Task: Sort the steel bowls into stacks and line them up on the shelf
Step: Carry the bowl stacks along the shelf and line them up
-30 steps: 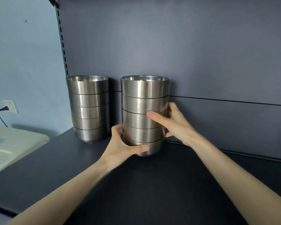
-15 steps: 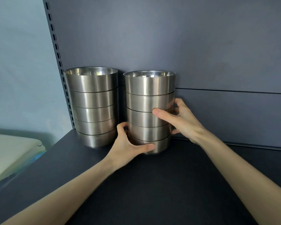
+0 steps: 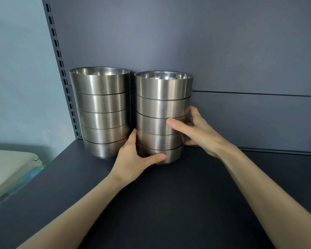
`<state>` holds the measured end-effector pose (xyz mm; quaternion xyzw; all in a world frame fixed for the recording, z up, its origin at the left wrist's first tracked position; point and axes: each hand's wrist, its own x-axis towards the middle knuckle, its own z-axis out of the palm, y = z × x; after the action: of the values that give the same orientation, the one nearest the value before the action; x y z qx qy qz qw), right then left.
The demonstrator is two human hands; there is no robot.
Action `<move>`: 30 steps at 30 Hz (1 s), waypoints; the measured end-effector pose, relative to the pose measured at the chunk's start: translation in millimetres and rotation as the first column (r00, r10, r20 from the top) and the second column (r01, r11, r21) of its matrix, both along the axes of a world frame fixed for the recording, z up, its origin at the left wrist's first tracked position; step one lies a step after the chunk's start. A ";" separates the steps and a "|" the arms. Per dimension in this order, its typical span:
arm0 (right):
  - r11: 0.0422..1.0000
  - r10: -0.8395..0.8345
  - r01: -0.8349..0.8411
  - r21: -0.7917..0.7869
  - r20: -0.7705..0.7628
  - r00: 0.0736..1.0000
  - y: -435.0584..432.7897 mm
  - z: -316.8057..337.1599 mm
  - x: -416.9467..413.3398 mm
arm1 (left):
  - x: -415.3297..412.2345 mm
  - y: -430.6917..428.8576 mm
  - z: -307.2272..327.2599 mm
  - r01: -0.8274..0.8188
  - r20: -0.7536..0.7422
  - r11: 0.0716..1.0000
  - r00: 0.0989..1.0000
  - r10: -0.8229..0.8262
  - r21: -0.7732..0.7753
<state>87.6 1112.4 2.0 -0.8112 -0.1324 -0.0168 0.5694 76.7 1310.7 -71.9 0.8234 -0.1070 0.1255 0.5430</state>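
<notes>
Two stacks of several steel bowls stand side by side on the dark shelf (image 3: 169, 203), close to its back panel. The left stack (image 3: 101, 112) stands free by the slotted upright. Both my hands hold the right stack (image 3: 162, 97). My left hand (image 3: 135, 159) grips its bottom bowl from the left, thumb across the front. My right hand (image 3: 196, 132) wraps the middle bowls from the right, thumb on the front and fingers behind. A narrow gap separates the two stacks.
A slotted grey upright (image 3: 61, 69) marks the shelf's left end, with a pale blue wall beyond. Below at the left lies a cream-coloured appliance lid (image 3: 9, 171). The shelf surface runs on to the right of the stacks.
The held stack has moved back and left, closing in beside the left stack near the back panel. Both hands keep the same grip. The view has moved closer.
</notes>
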 end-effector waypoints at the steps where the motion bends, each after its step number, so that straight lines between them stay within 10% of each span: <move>1: 1.000 0.011 -0.011 0.010 -0.001 1.000 -0.1 -0.7 -1.0 | -1.1 0.4 0.3 -0.016 0.008 1.000 1.000 0.016 0.001; 30: 0.996 -0.080 0.076 0.046 0.074 0.994 7.3 -12.6 3.8 | -2.2 3.8 -2.6 -0.051 -0.040 0.998 0.998 0.052 0.030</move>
<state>91.4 1119.7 -10.6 -0.8020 -0.1217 -0.0728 0.5803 74.5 1314.5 -74.5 0.8361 -0.0766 0.1211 0.5295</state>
